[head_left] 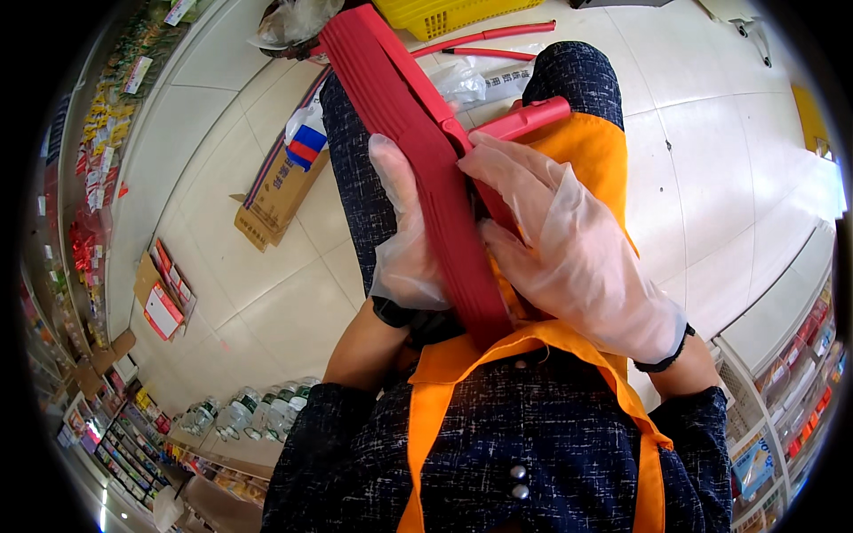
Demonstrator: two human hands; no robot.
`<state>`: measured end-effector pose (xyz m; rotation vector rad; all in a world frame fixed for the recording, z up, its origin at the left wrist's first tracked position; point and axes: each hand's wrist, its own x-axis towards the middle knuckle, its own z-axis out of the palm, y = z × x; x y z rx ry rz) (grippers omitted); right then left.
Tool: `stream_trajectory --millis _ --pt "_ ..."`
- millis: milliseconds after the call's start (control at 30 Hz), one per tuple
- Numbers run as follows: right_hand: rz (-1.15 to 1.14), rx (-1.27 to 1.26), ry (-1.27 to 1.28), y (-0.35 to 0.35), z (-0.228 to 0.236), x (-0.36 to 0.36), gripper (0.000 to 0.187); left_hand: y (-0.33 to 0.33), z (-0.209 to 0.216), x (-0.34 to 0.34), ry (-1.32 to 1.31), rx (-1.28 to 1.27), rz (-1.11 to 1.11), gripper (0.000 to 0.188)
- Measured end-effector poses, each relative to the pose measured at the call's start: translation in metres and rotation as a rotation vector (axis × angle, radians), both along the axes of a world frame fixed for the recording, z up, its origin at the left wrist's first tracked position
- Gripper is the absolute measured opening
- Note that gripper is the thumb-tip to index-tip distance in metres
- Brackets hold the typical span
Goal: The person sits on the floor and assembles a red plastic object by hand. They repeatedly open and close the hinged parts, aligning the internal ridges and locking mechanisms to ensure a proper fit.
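A long red ribbed plastic piece (426,173) lies lengthwise over my lap, its near end against my orange apron (591,169). A shorter red arm (529,118) branches off it to the right at what looks like a joint. Thin clear gloves cover both hands. My left hand (404,231) grips the piece along its left side, thumb up and the other fingers hidden behind it. From the right, my right hand (569,253) wraps around the piece just below the joint, with its fingertips partly out of sight.
Beyond my knees lie red tubes (498,34), clear plastic wrapping (460,82) and a yellow basket (426,16). A torn cardboard box (277,200) is on the tiled floor to the left. Stocked shelves (93,169) run along the left; several bottles (258,413) stand lower left. A white rack (755,400) is at right.
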<state>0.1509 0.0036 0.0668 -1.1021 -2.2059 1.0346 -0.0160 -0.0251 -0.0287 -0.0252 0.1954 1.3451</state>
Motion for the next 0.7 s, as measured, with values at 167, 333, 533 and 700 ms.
stream_trajectory --millis 167,333,533,700 --pt "-0.078 0.093 -0.012 -0.007 -0.013 -0.007 0.05 -0.003 0.027 0.008 0.592 -0.173 -0.015 0.083" --pt "-0.049 0.073 0.035 -0.004 -0.011 -0.006 0.048 0.002 0.024 0.006 0.734 -0.132 0.049 0.08" --pt "-0.136 -0.276 0.301 -0.001 -0.012 0.002 0.048 0.005 0.022 -0.005 0.478 0.094 0.055 0.082" --pt "-0.38 -0.818 0.555 0.021 -0.046 0.019 0.07 0.015 0.003 -0.007 0.017 -0.001 -0.039 0.09"
